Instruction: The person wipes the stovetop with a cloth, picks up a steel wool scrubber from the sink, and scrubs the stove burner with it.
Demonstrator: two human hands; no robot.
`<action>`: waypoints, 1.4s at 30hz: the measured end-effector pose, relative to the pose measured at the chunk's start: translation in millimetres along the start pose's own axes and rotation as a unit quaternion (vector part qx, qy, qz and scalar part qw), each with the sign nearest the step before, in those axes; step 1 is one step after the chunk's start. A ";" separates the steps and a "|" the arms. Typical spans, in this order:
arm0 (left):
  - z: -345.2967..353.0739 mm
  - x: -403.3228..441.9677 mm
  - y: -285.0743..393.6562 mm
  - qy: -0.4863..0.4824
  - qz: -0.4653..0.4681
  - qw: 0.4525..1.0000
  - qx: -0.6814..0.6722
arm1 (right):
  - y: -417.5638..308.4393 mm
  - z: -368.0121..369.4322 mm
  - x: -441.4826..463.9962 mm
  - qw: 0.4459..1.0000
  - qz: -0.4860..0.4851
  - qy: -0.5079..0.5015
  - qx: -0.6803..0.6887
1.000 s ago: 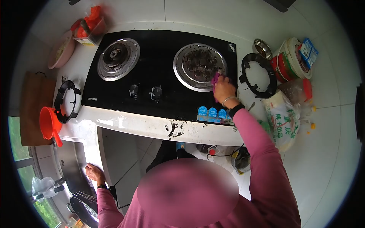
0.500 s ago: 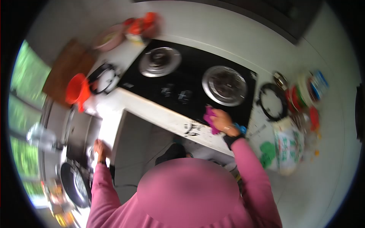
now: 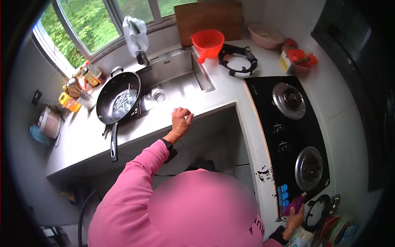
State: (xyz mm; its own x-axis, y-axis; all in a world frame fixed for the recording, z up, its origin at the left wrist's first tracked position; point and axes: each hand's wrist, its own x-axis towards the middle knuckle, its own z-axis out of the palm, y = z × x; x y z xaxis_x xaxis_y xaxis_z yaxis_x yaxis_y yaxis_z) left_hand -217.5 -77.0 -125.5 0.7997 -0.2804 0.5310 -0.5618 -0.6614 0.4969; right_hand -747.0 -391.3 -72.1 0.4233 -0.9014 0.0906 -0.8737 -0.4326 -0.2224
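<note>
My right hand (image 3: 295, 218) is closed on a purple cloth (image 3: 294, 204), which lies against the near right corner of the black gas hob (image 3: 269, 123), by the blue stickers. My left hand (image 3: 181, 122) hangs near the counter edge in front of the steel sink (image 3: 175, 91). Its fingers are curled in, and I see nothing in them. Dark crumbs of dirt (image 3: 263, 175) lie on the white counter strip beside the hob. One black pan support (image 3: 317, 212) rests next to my right hand; another pan support (image 3: 238, 60) is off the hob at the far side.
A black frying pan (image 3: 119, 99) stands left of the sink, its handle past the counter edge. Behind the sink are a plastic-covered tap (image 3: 135, 37), a red strainer (image 3: 209, 43) and a wooden board (image 3: 210, 20). Bottles (image 3: 92, 76) crowd the window side. A pink basin (image 3: 265, 36) sits in the corner.
My view has swung left toward the sink and window. My right hand, still holding the purple cloth, has shifted along the hob's front edge to its corner, over by the stickers.
</note>
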 end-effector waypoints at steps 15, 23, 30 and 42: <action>-7.3 86.3 -81.8 -0.151 0.131 0.980 -0.019 | -193.7 -40.4 81.5 0.964 -0.219 0.148 0.017; 9.0 156.4 -167.5 -0.152 -0.093 0.972 0.154 | -174.6 -34.5 74.1 0.995 0.034 -0.086 0.030; 20.5 165.0 -254.9 -0.234 -0.250 0.902 0.264 | -176.5 -32.4 29.7 0.935 -0.296 0.149 -0.129; 62.0 161.5 -278.3 -0.461 -0.158 0.857 0.165 | -239.3 -50.7 42.3 0.990 -0.071 -0.060 -0.105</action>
State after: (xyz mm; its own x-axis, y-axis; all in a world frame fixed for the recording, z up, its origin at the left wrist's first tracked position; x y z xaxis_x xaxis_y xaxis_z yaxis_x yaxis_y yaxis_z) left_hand 81.1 18.7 -220.6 0.8141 -0.3804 -0.4389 -0.3170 -0.9242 0.2129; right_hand -532.2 -326.6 34.2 0.5593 -0.8289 -0.0115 -0.8289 -0.5593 -0.0078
